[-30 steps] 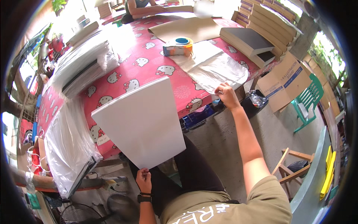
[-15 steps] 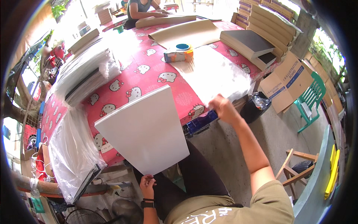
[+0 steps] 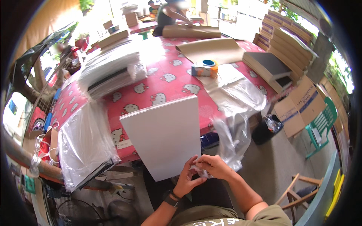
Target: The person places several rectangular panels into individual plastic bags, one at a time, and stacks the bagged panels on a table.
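Note:
In front of my body, my left hand [image 3: 186, 181] and my right hand [image 3: 215, 167] are close together at the end of a clear plastic bag [image 3: 234, 141]. The fingers of my right hand pinch the thin film, and those of my left hand curl around it from the other side. Rising to the table's front edge on the right, the bag trails onto the tabletop. Just beyond my left hand, a thick stack of white boards [image 3: 166, 139] leans over the near edge of the table.
The table [image 3: 141, 89] has a pink patterned cover. On it are a tape dispenser [image 3: 205, 69], brown paper [image 3: 211, 51], a dark-topped stack [image 3: 268, 64] and plastic-wrapped stacks [image 3: 109, 71]. A black bin [image 3: 266, 130] and green chair [image 3: 322, 126] stand right. A person [image 3: 171, 17] works across the table.
My right hand has come from the table's right edge toward my body, pulling the clear plastic down with it. My left hand has left the boards' lower edge and joined it. The view has shifted.

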A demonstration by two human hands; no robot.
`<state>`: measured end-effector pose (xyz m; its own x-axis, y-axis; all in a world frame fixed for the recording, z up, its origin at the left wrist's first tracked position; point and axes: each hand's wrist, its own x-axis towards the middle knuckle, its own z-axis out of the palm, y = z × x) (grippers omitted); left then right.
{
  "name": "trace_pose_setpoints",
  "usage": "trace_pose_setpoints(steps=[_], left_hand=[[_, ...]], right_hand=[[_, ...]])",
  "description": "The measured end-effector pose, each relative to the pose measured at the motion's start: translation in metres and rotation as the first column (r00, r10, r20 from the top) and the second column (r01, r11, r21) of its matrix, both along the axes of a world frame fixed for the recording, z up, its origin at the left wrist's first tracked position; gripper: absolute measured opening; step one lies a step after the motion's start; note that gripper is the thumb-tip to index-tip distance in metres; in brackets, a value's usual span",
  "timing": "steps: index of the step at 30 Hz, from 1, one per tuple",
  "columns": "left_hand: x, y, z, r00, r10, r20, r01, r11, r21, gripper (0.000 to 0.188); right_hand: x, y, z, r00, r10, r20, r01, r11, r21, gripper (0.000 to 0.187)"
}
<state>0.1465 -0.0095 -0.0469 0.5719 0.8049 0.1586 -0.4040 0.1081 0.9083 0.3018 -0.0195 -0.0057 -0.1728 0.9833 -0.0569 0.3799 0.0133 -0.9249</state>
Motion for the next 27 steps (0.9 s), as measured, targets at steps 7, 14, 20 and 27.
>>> trace_pose_setpoints(steps=[7, 14, 20, 27], left_hand=[[-0.006, 0.01, -0.018, 0.938, 0.285, -0.196, -0.315, 0.938, -0.147, 0.022], [-0.014, 0.009, -0.016, 0.877, 0.455, -0.154, -0.478, 0.86, -0.179, 0.016], [-0.019, 0.006, -0.012, 0.895, 0.403, -0.191, -0.436, 0.882, -0.179, 0.017], [-0.025, 0.009, -0.015, 0.921, 0.365, -0.136, -0.389, 0.888, -0.247, 0.017]], right_hand=[[-0.015, 0.007, -0.007, 0.982, -0.087, -0.17, 0.092, 0.995, 0.022, 0.028], [-0.03, 0.005, -0.012, 0.979, -0.157, -0.129, 0.153, 0.987, -0.045, 0.014], [-0.037, 0.007, -0.021, 0.966, -0.197, -0.169, 0.198, 0.98, -0.007, 0.011], [-0.042, 0.006, -0.033, 0.938, -0.24, -0.249, 0.25, 0.968, 0.009, 0.009]])
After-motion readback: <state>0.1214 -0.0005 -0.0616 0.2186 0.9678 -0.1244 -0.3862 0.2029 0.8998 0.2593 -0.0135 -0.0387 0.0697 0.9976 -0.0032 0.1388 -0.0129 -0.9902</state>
